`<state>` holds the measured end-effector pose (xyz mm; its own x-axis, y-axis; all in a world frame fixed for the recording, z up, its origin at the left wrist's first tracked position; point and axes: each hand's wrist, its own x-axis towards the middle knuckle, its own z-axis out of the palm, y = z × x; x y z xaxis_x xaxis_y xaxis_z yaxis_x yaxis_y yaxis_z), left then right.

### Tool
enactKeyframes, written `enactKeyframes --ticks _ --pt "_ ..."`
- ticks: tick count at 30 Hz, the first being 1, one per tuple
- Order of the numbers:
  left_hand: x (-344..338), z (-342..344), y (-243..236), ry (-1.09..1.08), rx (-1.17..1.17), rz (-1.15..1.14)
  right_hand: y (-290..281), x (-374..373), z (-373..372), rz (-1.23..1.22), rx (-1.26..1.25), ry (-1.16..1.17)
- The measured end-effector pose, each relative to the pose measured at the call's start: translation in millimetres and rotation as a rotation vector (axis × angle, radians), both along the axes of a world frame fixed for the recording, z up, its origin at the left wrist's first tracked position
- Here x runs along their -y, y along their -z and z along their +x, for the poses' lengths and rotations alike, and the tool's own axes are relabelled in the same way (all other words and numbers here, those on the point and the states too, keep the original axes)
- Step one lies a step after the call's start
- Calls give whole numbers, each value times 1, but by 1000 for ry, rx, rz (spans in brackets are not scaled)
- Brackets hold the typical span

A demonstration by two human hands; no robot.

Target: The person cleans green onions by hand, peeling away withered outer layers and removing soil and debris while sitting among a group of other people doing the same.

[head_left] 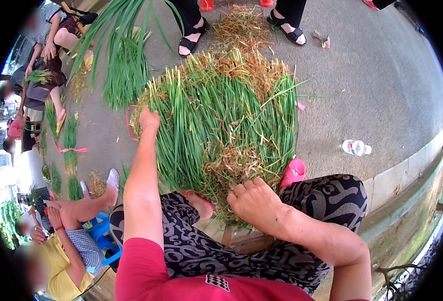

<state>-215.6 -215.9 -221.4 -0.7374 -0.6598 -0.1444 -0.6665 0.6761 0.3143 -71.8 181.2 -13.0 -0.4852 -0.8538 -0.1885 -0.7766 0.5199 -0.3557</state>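
Note:
A broad heap of long green leafy stalks, like garlic chives (pixel 181 125), lies on the ground before my knees, pale stem ends toward the far side. My left hand (pixel 149 119) reaches to the heap's left edge, fingers curled in at the stem ends; what they grip is hidden. Beside it a thin red band (pixel 128 123) loops out. Close to my body, my right hand (pixel 254 203) is closed just above withered brown leaves (pixel 234 163). Its fingertips face down, so anything in them is out of sight.
Another person's black sandals (pixel 190 44) stand beyond the heap. Further green bunches (pixel 126 72) lie at the far left. People sit along the left, one by a blue stool (pixel 100 233). A clear plastic bottle (pixel 356 147) lies to the right, near a concrete curb (pixel 397 183).

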Motion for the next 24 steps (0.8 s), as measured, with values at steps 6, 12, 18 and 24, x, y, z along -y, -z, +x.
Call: enactKeyframes --ticks 6,12,18,24 --pt "11 -13 13 -124 22 83 -7 5 0 -3 12 -30" --pt "2 -27 13 -137 100 -59 -8 7 -1 5 66 -48" --pt "-29 -50 -3 -235 91 -70 -13 8 -2 8 137 -49" --pt "14 -55 22 -168 192 -70 -15 9 -2 13 126 -76"
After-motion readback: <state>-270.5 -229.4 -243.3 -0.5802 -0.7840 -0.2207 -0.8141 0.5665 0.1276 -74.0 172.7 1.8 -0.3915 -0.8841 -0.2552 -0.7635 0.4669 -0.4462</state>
